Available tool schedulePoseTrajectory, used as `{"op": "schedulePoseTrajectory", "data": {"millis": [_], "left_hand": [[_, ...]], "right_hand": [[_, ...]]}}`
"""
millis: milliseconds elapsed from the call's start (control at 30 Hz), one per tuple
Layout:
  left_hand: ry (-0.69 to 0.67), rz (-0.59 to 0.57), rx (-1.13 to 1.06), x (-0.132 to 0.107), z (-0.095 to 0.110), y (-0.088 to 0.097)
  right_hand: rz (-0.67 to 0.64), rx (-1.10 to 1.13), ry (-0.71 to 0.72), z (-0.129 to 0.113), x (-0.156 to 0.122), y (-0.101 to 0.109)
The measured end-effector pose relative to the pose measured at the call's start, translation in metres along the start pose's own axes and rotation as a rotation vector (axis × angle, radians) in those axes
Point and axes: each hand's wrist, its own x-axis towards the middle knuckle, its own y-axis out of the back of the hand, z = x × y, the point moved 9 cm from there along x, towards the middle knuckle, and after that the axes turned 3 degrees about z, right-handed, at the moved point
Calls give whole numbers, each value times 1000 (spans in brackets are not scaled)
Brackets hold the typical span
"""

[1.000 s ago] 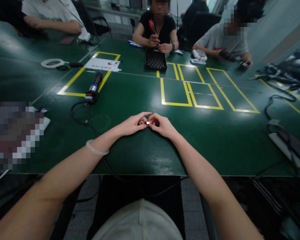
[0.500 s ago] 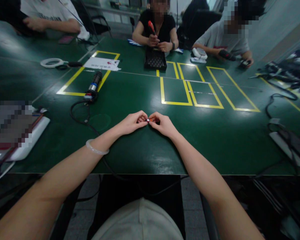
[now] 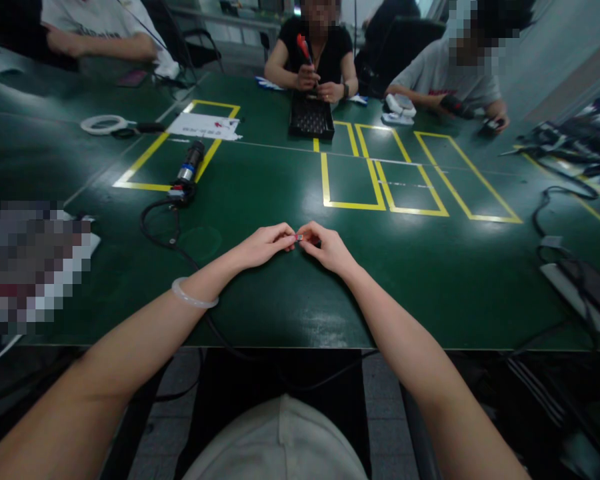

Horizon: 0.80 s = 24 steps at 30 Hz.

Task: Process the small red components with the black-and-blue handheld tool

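Note:
Both my hands meet over the green table (image 3: 280, 300) near its front edge. My left hand (image 3: 263, 245) and my right hand (image 3: 327, 250) pinch a tiny part (image 3: 299, 237) between their fingertips; it looks metallic with a bit of red or orange, too small to name. The fingers of both hands are curled in a pinch. A pale bangle (image 3: 194, 295) sits on my left wrist.
A corded tool (image 3: 187, 172) lies at the left on a yellow-taped outline, its cable looping toward me. Further off are a black tray (image 3: 311, 120), a paper sheet (image 3: 206, 126) and a white ring (image 3: 103, 125). Three people sit around the far side. Cables and devices (image 3: 575, 280) lie at the right.
My hands have drawn slightly closer together and shifted a little away from me, still pinching the small part. The person opposite moved the red tool a little.

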Motion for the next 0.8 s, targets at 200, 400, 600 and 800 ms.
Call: {"op": "schedulePoseTrajectory", "data": {"millis": [200, 400, 600, 800], "left_hand": [[2, -14, 9, 1, 3, -1], [16, -17, 22, 1, 0, -1], [11, -13, 32, 1, -1, 0], [13, -8, 37, 1, -1, 1]], "right_hand": [[-1, 25, 20, -2, 0, -1], [-10, 28, 1, -1, 0, -3], [-19, 41, -12, -2, 0, -4], [-8, 24, -1, -3, 0, -2]]}}
